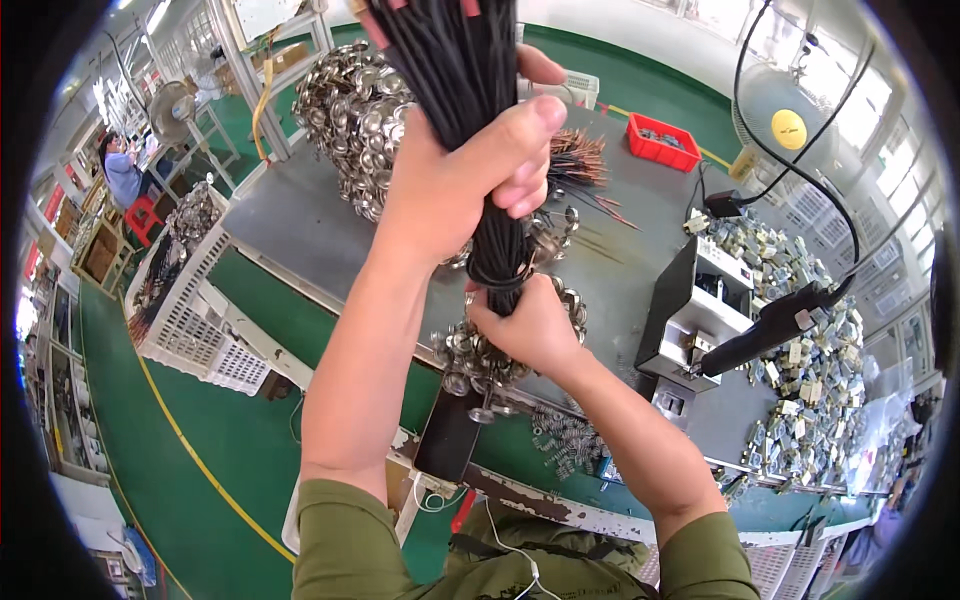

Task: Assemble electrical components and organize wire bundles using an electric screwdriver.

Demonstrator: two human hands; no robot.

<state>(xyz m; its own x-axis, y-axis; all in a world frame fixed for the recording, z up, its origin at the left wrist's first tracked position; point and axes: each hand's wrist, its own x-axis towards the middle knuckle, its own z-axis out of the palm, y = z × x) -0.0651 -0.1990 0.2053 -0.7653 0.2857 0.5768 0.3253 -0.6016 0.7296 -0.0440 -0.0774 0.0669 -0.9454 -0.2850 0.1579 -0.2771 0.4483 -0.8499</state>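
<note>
A thick bundle of black cables rises through the middle of the view, its reddish ends at the top. My left hand is closed around it, thumb pressed across the front. Lower down, my right hand grips the same bundle just below a black loop wound around the cables. Shiny round metal end pieces cluster below and beside my right hand. Behind the bundle, loose cables with copper-coloured ends lie on the grey worktable.
Metal-ended cables form a pile at the back left. A red bin stands at the far right. Nearer are a boxy device, a black electric screwdriver, heaped metal parts, springs and a dark phone.
</note>
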